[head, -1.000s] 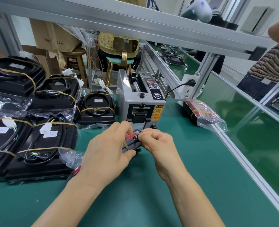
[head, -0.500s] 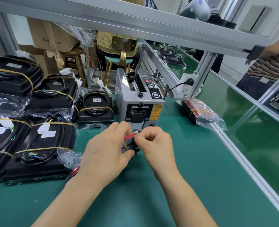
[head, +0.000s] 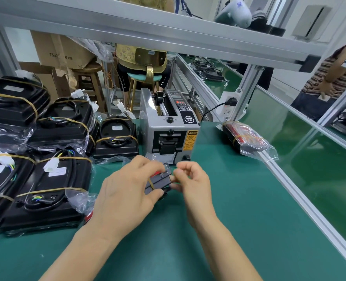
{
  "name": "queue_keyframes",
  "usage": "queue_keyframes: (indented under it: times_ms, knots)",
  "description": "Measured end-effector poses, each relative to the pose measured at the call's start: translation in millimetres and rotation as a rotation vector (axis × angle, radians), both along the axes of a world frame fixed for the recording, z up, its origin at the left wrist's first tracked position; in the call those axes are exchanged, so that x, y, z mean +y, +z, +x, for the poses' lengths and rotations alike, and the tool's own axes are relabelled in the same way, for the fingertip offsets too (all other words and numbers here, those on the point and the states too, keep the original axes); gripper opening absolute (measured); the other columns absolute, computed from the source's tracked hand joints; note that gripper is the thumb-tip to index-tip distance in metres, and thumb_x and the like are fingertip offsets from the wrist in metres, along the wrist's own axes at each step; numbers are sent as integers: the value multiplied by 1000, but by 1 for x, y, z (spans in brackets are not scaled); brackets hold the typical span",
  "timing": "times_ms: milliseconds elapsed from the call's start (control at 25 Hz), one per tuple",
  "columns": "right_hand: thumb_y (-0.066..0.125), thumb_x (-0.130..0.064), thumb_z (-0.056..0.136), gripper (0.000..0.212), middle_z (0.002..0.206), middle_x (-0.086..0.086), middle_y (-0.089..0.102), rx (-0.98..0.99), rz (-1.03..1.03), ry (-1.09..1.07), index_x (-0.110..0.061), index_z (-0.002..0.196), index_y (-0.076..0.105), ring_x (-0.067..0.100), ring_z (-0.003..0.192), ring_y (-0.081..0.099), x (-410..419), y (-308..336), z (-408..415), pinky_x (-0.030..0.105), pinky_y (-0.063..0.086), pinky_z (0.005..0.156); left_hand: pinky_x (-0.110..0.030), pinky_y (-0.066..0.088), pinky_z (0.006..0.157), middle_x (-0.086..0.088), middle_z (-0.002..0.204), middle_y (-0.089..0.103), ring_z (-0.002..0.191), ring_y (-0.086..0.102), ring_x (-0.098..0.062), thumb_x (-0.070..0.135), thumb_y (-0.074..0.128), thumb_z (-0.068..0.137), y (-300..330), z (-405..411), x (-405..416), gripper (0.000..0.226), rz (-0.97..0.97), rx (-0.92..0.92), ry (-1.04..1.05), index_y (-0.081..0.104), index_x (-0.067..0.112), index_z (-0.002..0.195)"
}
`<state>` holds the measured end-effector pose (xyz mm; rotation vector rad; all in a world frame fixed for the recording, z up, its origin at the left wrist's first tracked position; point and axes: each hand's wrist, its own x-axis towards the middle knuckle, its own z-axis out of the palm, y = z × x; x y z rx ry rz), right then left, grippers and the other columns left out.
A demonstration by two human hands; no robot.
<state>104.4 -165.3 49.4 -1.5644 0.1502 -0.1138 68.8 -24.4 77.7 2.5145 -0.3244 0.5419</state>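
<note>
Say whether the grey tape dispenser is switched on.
On: the tape dispenser shows red lit digits on its top display.

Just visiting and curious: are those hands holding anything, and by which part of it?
Yes, a small black part. The left hand grips its left end; the right hand pinches its right end.

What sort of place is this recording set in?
Probably a factory assembly line: a green-matted workbench, an automatic tape dispenser, and stacked black units bagged and rubber-banded.
</note>
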Motion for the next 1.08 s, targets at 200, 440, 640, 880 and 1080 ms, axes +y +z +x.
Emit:
queue_keyframes:
  times_ms: [200, 440, 640, 880, 1080]
  knots:
    - [64, -12, 90, 27, 112, -6, 63, 65, 15, 198, -27, 112, 59, 5, 104, 60, -17, -9, -5, 21, 46, 89, -32, 52, 64, 9, 104, 65, 84, 67, -19, 31, 86, 63, 1, 4, 4, 50, 99, -31, -23, 71, 31, 110]
    - [71, -27, 67, 79, 144, -27, 38, -14, -321, 534, -44, 137, 40, -20, 129, 29, -38, 6, -9, 9, 25, 106, -21, 49, 88, 14, 105, 69, 99, 64, -3, 34, 82, 53, 4, 3, 32, 51, -427, 26, -192, 75, 31, 104]
    - [85, -22, 59, 90, 133, -17, 51, -194, -442, 605, -37, 138, 43, -4, 125, 47, -34, 47, -4, 12, 35, 102, -25, 53, 87, -2, 101, 73, 95, 68, -15, 10, 87, 44, -12, -4, 43, 58, -1170, 95, -388, 74, 25, 99]
    - [88, -27, 61, 81, 116, -18, 50, -392, -707, 555, -30, 132, 51, -4, 113, 49, -17, 72, -12, 8, 36, 94, -27, 49, 94, 4, 120, 64, 109, 62, -16, 32, 77, 63, 3, -11, 49, 58, -979, 124, -343, 60, 36, 118]
    - [77, -27, 81, 30, 102, -7, 65, -358, -538, 632, -25, 110, 71, 4, 95, 61, -15, 90, -4, 13, 43, 84, -20, 51, 83, 5, 107, 67, 98, 65, -15, 38, 77, 56, 20, -14, 51, 52, -912, 200, -293, 64, 37, 106]
